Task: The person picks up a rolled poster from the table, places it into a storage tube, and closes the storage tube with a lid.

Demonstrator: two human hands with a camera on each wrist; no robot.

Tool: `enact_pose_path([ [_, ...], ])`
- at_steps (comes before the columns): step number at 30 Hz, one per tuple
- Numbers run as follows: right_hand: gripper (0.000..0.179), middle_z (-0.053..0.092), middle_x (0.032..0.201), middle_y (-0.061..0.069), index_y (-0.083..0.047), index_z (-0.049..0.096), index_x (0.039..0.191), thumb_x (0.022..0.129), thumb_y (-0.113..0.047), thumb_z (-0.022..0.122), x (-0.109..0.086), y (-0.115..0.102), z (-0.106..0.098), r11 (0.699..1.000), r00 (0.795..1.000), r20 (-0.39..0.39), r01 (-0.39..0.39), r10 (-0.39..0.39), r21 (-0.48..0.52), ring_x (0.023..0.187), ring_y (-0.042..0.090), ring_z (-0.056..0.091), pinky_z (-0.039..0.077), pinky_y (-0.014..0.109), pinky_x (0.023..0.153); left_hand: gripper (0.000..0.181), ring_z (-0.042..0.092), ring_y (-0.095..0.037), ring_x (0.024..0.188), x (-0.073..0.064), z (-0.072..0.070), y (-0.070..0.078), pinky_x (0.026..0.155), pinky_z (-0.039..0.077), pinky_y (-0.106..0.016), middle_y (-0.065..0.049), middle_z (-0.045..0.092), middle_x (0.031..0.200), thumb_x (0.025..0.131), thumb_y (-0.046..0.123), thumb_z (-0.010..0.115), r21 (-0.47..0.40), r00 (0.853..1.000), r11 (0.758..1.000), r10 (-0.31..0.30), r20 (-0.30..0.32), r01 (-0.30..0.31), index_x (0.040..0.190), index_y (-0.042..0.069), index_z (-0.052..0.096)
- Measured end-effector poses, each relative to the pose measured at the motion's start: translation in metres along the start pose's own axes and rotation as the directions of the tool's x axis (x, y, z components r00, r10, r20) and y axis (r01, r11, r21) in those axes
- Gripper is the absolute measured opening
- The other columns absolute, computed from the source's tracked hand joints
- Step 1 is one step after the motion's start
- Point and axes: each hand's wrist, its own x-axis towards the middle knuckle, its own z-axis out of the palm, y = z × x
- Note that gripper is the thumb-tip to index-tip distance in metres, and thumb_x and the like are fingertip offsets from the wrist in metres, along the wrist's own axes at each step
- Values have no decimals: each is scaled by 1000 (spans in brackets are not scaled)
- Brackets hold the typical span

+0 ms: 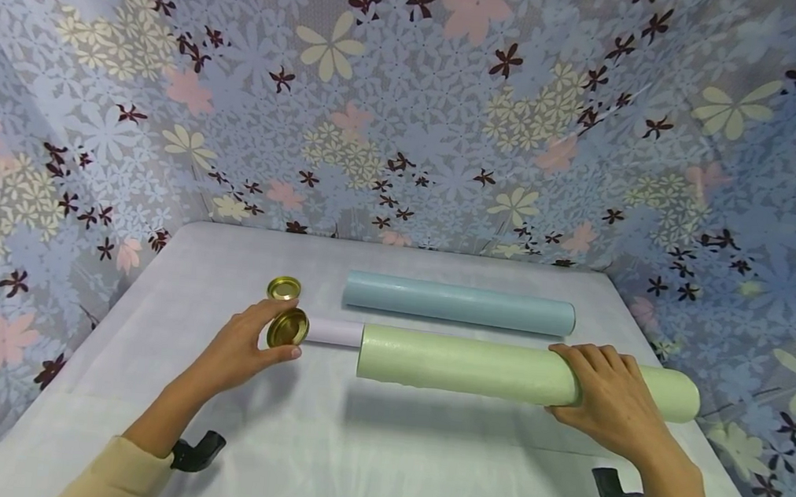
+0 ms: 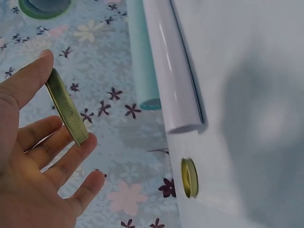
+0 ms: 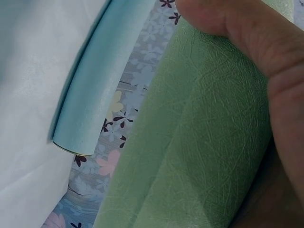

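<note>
Floral cloth (image 1: pixel 395 122) rises behind the white table (image 1: pixel 421 471). From here I see the left hand (image 1: pixel 243 349) pinch a gold lid (image 1: pixel 288 327), a second gold lid (image 1: pixel 284 288) just beyond it. The right hand (image 1: pixel 602 389) grips a green tube (image 1: pixel 459 364); ahead and left of that hand lie a blue tube (image 1: pixel 460 303) and a partly hidden pale tube (image 1: pixel 335 332).

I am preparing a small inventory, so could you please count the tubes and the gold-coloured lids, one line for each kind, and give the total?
Tubes: 3 (light green tube, light blue tube, pale lilac tube)
Gold-coloured lids: 2 (held lid in the left hand, other lid on the table)
Total: 5
</note>
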Motion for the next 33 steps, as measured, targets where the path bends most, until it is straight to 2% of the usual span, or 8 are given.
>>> enact_pose_path([
  [3, 83, 62, 106, 10, -14, 54, 124, 52, -37, 87, -1, 0, -2, 1000, 1000, 4, -6, 6, -5, 97, 34, 53, 39, 52, 79, 72, 35, -40, 136, -4, 0, 5, 106, 26, -66, -17, 40, 148, 81, 40, 72, -36, 1000, 999, -12, -4, 11, 143, 18, 41],
  [8, 84, 62, 107, 11, -14, 53, 126, 53, -37, 87, -1, 0, -4, 1000, 1000, 15, -16, 16, -2, 98, 35, 53, 39, 52, 80, 73, 38, -35, 136, -10, 2, 10, 105, 33, -62, -10, 44, 145, 80, 38, 73, -138, 999, 990, 18, -42, -24, 143, 20, 41],
  [15, 86, 61, 108, 11, -13, 53, 127, 52, -37, 88, -2, 0, -8, 1000, 1000, 10, -20, 20, 5, 98, 35, 53, 39, 52, 79, 71, 40, -30, 136, -17, 3, 21, 106, 33, -59, -5, 46, 144, 80, 33, 74, -272, 996, 960, 46, -72, -64, 142, 21, 42],
  [21, 86, 62, 108, 10, -13, 53, 127, 52, -37, 88, -2, 0, -10, 1000, 1000, -2, -10, 10, 8, 97, 35, 54, 39, 51, 78, 68, 44, -30, 132, -19, 6, 29, 105, 36, -55, -3, 47, 143, 81, 28, 74, -342, 992, 935, 63, -108, -96, 141, 19, 43],
  [29, 86, 62, 108, 10, -13, 54, 127, 52, -37, 88, -2, 0, -11, 1000, 1000, -6, -14, 14, 11, 97, 35, 53, 39, 51, 79, 64, 46, -18, 131, -21, 11, 35, 105, 39, -46, 2, 48, 142, 83, 25, 72, -398, 990, 913, 40, -134, -90, 140, 30, 42],
  [31, 86, 62, 108, 10, -13, 54, 127, 52, -37, 88, -2, -1, -12, 1000, 1000, -7, -14, 14, 12, 97, 34, 53, 39, 51, 79, 64, 45, -18, 131, -22, 12, 36, 105, 39, -45, 2, 48, 142, 84, 23, 71, -428, 990, 899, 38, -137, -94, 140, 30, 42],
  [33, 86, 62, 108, 10, -13, 54, 127, 51, -37, 88, -2, -1, -12, 1000, 1000, -9, -13, 13, 13, 97, 34, 53, 39, 51, 78, 64, 45, -17, 131, -22, 13, 37, 105, 41, -40, 2, 47, 142, 85, 21, 70, -458, 990, 884, 35, -139, -96, 141, 27, 42],
])
